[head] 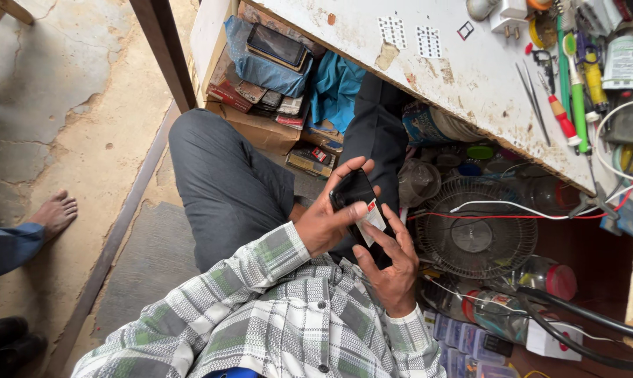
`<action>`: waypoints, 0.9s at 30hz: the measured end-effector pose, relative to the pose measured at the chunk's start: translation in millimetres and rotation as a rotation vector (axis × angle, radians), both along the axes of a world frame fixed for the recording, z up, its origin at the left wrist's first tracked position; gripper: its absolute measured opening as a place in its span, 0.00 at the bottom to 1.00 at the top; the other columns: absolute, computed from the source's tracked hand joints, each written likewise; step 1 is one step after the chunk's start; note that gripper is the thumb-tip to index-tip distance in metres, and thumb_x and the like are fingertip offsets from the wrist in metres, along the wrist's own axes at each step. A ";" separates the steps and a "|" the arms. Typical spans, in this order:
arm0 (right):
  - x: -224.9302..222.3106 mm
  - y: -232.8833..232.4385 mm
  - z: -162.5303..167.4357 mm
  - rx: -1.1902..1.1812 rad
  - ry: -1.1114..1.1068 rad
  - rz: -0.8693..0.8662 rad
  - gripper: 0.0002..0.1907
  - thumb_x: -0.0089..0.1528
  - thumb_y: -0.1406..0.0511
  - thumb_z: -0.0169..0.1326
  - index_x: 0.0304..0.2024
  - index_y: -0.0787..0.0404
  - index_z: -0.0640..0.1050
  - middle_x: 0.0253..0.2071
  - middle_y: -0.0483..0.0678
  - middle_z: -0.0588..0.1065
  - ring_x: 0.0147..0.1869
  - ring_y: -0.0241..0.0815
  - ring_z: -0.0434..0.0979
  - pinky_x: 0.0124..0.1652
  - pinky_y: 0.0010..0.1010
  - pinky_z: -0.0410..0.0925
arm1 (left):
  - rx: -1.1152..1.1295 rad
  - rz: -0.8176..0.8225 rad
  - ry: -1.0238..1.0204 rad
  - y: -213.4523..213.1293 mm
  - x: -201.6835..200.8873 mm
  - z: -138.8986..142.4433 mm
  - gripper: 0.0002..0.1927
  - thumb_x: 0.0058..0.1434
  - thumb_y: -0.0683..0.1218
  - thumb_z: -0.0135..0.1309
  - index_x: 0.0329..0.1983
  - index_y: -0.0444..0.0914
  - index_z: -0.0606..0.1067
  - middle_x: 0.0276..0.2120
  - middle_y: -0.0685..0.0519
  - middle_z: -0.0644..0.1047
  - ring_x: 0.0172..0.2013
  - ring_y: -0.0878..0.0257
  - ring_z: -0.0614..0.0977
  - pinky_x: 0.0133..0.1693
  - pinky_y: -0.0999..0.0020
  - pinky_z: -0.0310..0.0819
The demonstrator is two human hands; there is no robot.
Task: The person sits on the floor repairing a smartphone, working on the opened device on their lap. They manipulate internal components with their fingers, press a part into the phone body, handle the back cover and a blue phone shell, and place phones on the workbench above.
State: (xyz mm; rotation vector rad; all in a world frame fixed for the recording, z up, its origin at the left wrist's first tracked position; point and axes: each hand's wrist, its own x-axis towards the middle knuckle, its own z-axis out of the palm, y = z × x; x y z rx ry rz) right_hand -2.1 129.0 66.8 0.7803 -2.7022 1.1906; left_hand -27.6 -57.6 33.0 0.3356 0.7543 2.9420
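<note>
Fingers (344, 175) of the left hand (327, 220) were wrapped around a black phone (358, 203), gripping it above the lap. Thumb and fingertips of the right hand (393, 269) were pressed against the phone's lower end, beside a white sticker (372, 218) on its back. A small round fan (474, 234) was seen just beside the hands, under the white workbench (435, 70), where screwdrivers (575, 98) were laid.

Small fan (476, 235) under the workbench (463, 77) — screwdrivers (565, 115), bare foot (54, 213).
</note>
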 end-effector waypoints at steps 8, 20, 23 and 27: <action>-5.5 34.2 -4.7 -0.493 -0.405 0.153 0.25 0.66 0.58 0.60 0.61 0.64 0.77 0.72 0.65 0.65 0.75 0.57 0.68 0.68 0.47 0.65 | -0.323 0.058 0.338 -22.1 -5.5 -13.8 0.27 0.75 0.56 0.50 0.73 0.41 0.68 0.82 0.48 0.50 0.82 0.52 0.53 0.78 0.59 0.52; -5.6 20.2 34.3 -0.166 -0.264 0.129 0.31 0.65 0.51 0.55 0.65 0.61 0.73 0.71 0.58 0.68 0.68 0.51 0.75 0.60 0.37 0.73 | 0.111 -0.085 0.068 -12.1 -13.7 -40.8 0.09 0.72 0.49 0.53 0.48 0.40 0.73 0.50 0.54 0.68 0.63 0.55 0.76 0.60 0.49 0.80; -5.2 13.0 34.5 0.056 -0.049 0.064 0.25 0.66 0.58 0.58 0.63 0.62 0.75 0.63 0.57 0.76 0.67 0.52 0.77 0.62 0.39 0.71 | 0.117 -0.079 0.063 -12.3 -14.0 -42.9 0.09 0.72 0.50 0.53 0.48 0.41 0.72 0.50 0.55 0.69 0.63 0.55 0.77 0.59 0.50 0.80; -8.7 15.0 32.2 0.033 0.006 0.101 0.21 0.68 0.62 0.56 0.62 0.60 0.75 0.62 0.56 0.76 0.68 0.54 0.77 0.63 0.41 0.73 | 0.177 -0.095 0.057 -10.5 -13.9 -47.1 0.08 0.73 0.49 0.51 0.48 0.41 0.72 0.51 0.56 0.69 0.63 0.54 0.76 0.58 0.52 0.80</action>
